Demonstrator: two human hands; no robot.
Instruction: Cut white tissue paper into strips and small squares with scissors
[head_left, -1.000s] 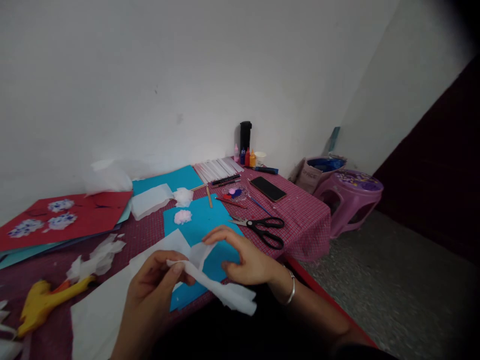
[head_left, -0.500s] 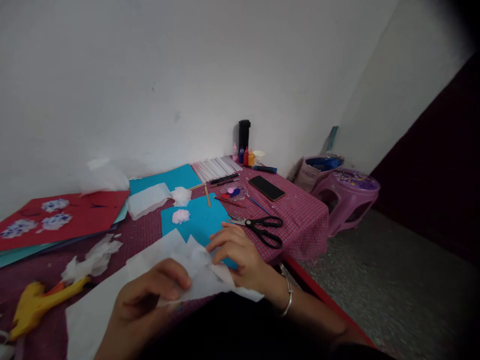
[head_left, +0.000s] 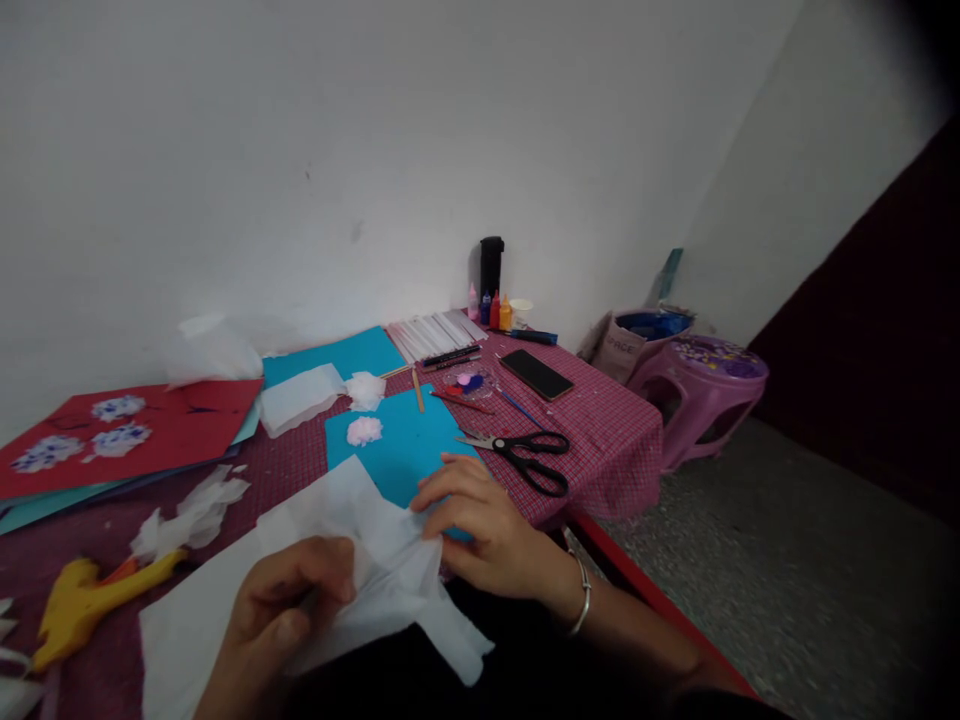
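Note:
My left hand (head_left: 281,610) and my right hand (head_left: 480,520) both pinch a thin sheet of white tissue paper (head_left: 394,570) at the near edge of the table. The tissue is spread between them and its lower end hangs off the edge. A blue card (head_left: 405,450) lies just beyond my right hand, with a small pinkish-white tissue flower (head_left: 364,431) on it. Black scissors (head_left: 525,455) lie right of the card. A silver bangle (head_left: 583,598) is on my right wrist.
A red card with white-blue flowers (head_left: 112,435), tissue scraps (head_left: 199,510) and a yellow object (head_left: 82,605) lie at left. A phone (head_left: 536,375), paint bottles (head_left: 491,312), a black flask (head_left: 491,265) and pens sit at the back. A purple stool (head_left: 705,390) stands on the floor.
The tissue was a twisted strip held up between my hands; it is now unfolded and spread lower, and my right hand has come down onto it.

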